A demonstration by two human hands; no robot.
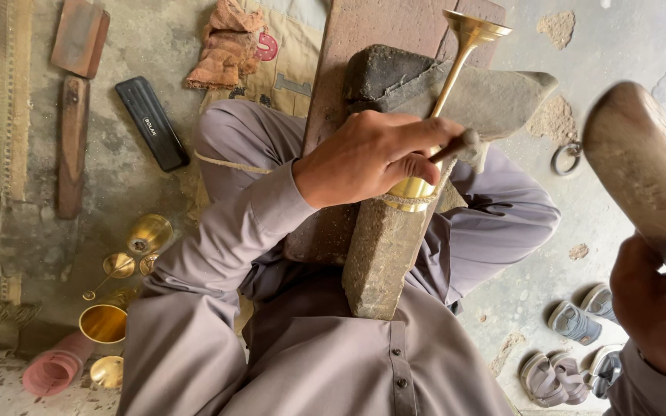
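Note:
My left hand [371, 154] grips a shiny brass goblet [456, 62] lying on its side, its flared foot pointing away and its cup rim under my fingers. The goblet rests across a worn stone and wood block [383, 254] between my legs. My right hand [657, 308] is raised at the right edge, closed around the handle of a large wooden mallet [641, 166], whose blurred head hangs in the air to the right of the goblet.
More brass cups and small parts [125, 262] lie on the floor at the left, beside a pink roll [55, 370]. A black case [150, 122], wooden pieces [73, 146], a crumpled orange cloth [225, 46], a metal ring [566, 159] and sandals [572, 347] surround me.

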